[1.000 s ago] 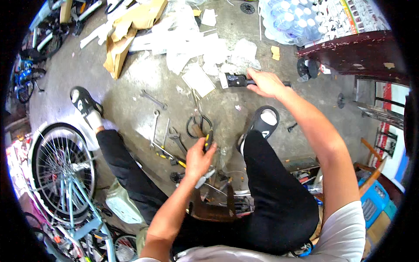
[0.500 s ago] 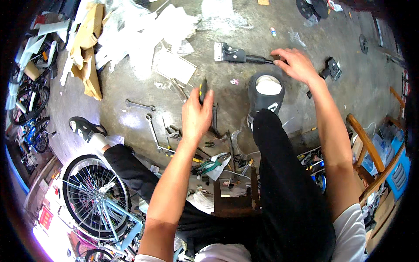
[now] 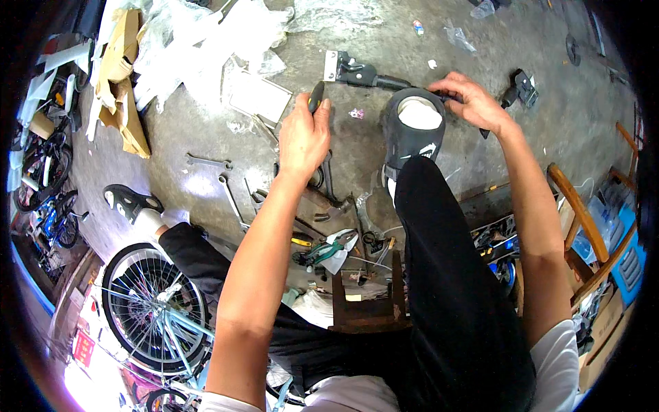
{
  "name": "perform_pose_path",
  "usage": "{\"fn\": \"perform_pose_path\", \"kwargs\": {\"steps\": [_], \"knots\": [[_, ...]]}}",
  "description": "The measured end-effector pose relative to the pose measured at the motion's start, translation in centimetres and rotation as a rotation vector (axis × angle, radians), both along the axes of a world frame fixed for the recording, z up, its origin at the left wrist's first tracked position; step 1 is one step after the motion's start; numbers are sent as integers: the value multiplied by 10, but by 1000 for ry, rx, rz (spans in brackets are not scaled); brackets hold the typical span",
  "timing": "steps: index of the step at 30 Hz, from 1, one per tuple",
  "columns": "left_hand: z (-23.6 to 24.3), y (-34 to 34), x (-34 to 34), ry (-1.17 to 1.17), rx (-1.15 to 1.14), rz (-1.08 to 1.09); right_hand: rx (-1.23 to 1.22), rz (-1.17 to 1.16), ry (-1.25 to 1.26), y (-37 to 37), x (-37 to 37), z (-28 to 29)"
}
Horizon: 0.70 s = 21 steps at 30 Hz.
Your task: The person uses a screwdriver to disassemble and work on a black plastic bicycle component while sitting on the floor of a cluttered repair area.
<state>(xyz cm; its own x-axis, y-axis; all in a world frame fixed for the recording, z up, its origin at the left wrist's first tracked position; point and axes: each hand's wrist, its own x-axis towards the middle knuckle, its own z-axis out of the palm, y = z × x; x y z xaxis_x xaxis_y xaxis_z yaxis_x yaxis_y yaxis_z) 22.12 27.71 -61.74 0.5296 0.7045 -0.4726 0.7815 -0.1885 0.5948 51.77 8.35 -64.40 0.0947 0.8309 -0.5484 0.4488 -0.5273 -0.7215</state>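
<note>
My left hand (image 3: 307,132) is closed on a yellow-and-black handled tool (image 3: 316,97), raised over the floor. My right hand (image 3: 473,103) has its fingers curled on the far right end of a black tube with a metal bracket (image 3: 350,69); the grip is partly hidden behind my right shoe (image 3: 414,130), which stands just below the tube. Left of that shoe, wrenches (image 3: 229,194), green-handled pliers (image 3: 322,250) and other hand tools are scattered on the concrete. A small black part (image 3: 523,89) lies right of my right hand.
Plastic sheeting (image 3: 206,48) and torn cardboard (image 3: 123,82) cover the back left floor. Bicycles (image 3: 55,206) crowd the left side, and a light-blue bicycle wheel (image 3: 147,305) is beside my left leg. A wooden chair frame (image 3: 576,213) and blue plastic object (image 3: 628,268) are at right.
My left hand moved forward with the tool. My right hand shifted rightward along the black tube to its end. My right foot moved forward beneath the tube, and the view shifted.
</note>
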Motion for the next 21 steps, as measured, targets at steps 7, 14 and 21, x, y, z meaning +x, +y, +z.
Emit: {"fn": "perform_pose_path", "kwargs": {"steps": [7, 14, 21], "knots": [[-9, 7, 10, 19, 30, -47, 196, -202, 75, -4, 6, -1], [-15, 5, 10, 40, -23, 2, 258, -390, 152, 19, 7, 17], [-3, 22, 17, 151, 79, -280, 290, -339, 248, -6, 0, 16]]}}
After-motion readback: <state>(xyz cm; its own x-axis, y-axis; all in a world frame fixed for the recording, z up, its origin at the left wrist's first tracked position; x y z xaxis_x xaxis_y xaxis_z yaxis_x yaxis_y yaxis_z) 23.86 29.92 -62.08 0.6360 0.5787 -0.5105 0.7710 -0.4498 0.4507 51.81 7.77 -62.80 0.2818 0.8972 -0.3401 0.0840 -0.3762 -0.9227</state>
